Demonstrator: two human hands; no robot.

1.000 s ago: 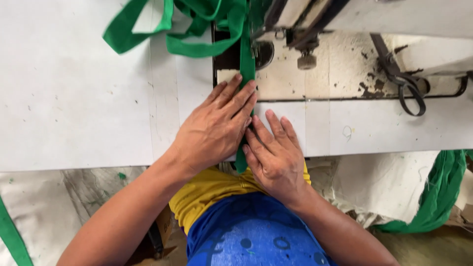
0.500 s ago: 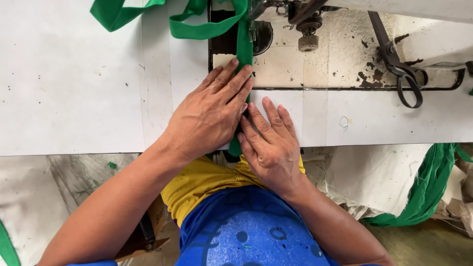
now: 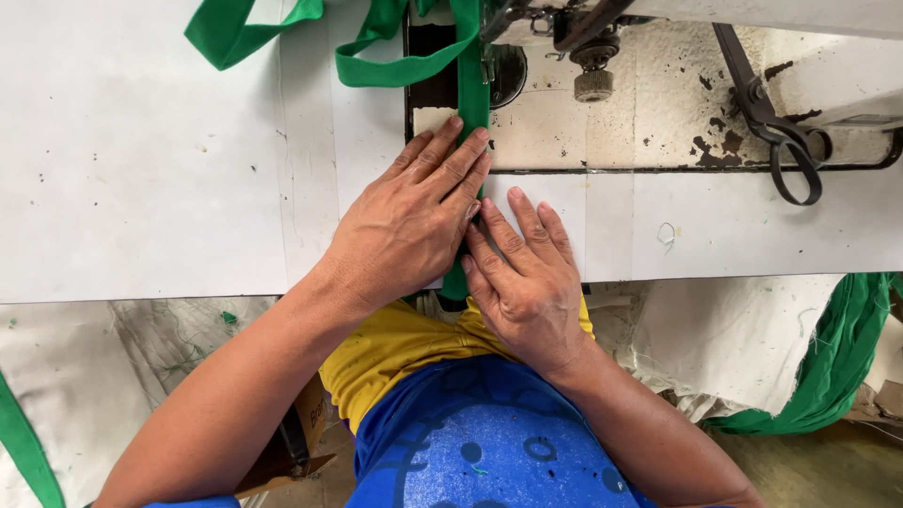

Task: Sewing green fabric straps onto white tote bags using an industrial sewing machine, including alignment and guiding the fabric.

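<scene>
Hands lay flat and together at frame centre: left hand (image 3: 409, 230) and right hand (image 3: 525, 282) pressed the green strap (image 3: 467, 94) against the white table (image 3: 141, 169), clamping nothing.

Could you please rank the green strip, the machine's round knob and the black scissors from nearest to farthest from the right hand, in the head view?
From the right hand:
1. Green strip, touching its fingers on the left.
2. Round knob, up ahead.
3. Black scissors, far right.
</scene>
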